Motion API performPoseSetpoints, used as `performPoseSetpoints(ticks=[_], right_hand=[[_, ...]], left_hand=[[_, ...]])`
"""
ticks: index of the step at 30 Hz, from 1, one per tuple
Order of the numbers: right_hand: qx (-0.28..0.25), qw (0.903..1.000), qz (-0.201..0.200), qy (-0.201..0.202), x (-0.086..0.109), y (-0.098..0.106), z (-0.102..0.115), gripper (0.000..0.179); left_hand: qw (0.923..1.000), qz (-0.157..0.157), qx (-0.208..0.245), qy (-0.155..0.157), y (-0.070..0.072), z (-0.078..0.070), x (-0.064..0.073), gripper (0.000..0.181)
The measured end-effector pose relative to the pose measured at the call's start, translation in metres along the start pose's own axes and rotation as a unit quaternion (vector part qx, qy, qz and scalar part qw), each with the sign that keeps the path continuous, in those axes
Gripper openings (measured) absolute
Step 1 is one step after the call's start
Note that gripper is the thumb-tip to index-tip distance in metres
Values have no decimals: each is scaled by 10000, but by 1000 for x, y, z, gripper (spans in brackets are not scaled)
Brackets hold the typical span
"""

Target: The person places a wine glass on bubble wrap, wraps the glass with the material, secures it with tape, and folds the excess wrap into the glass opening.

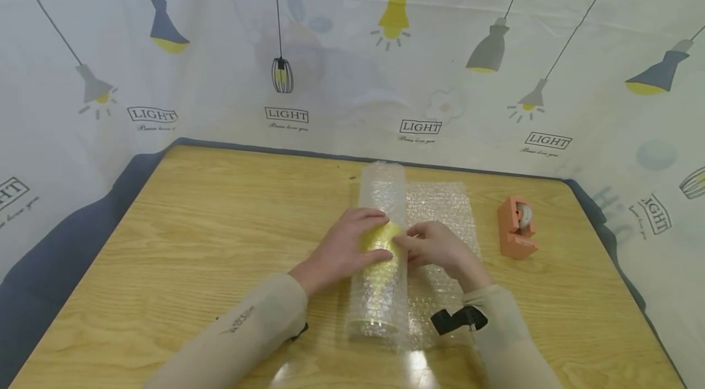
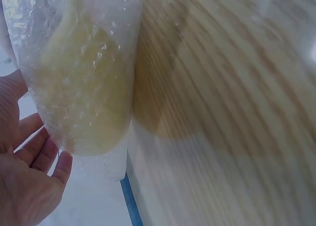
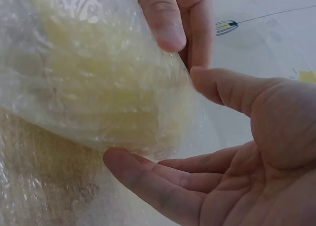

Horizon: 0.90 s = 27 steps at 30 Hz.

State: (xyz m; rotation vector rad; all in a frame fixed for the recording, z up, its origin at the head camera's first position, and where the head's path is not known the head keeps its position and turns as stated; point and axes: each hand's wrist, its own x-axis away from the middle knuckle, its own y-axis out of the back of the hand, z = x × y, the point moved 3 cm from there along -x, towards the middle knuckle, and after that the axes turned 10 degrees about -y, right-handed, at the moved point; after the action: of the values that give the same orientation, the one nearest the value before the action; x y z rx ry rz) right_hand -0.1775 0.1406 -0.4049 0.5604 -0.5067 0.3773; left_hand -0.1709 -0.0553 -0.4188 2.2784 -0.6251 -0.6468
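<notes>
A bubble wrap roll [image 1: 380, 309] lies lengthwise on the table, wound around a yellow, tapering object [image 2: 84, 93] that shows through blurrily; its exact kind cannot be told. From the left, my left hand [image 1: 348, 245] grips over the top of the roll, thumb on the near side and fingers farther up. On the right side, my right hand [image 1: 440, 248] holds the roll's edge. In the right wrist view, the right thumb [image 3: 222, 85] touches the upper side while the fingers [image 3: 148, 184] curl beneath. A flat bubble wrap sheet [image 1: 446, 205] extends rightward under the right hand.
An orange tape dispenser [image 1: 514, 230] with a tape roll stands right of the sheet. The wooden table [image 1: 220, 211] has a dark blue edge, and a lamp-printed curtain [image 1: 341, 101] hangs behind it. Black straps [image 1: 459, 318] sit at the wrists.
</notes>
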Motion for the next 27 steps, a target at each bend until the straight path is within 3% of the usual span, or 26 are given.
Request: performPoseSetpoints(ticks=[4, 10, 17, 27], right_hand=[[281, 9992, -248, -154, -1, -1, -1, 61], [422, 9981, -412, -167, -6, -3, -2, 57], [417, 9982, -360, -251, -7, -3, -4, 63], [87, 9995, -111, -282, -4, 1, -9, 67]], left_hand=[[9999, 30, -115, -109, -3, -3, -4, 69], [9996, 23, -215, -192, -2, -6, -6, 69], [9996, -34, 132, -258, 1, -2, 4, 66], [9993, -66, 294, 205, 14, 10, 23, 67]])
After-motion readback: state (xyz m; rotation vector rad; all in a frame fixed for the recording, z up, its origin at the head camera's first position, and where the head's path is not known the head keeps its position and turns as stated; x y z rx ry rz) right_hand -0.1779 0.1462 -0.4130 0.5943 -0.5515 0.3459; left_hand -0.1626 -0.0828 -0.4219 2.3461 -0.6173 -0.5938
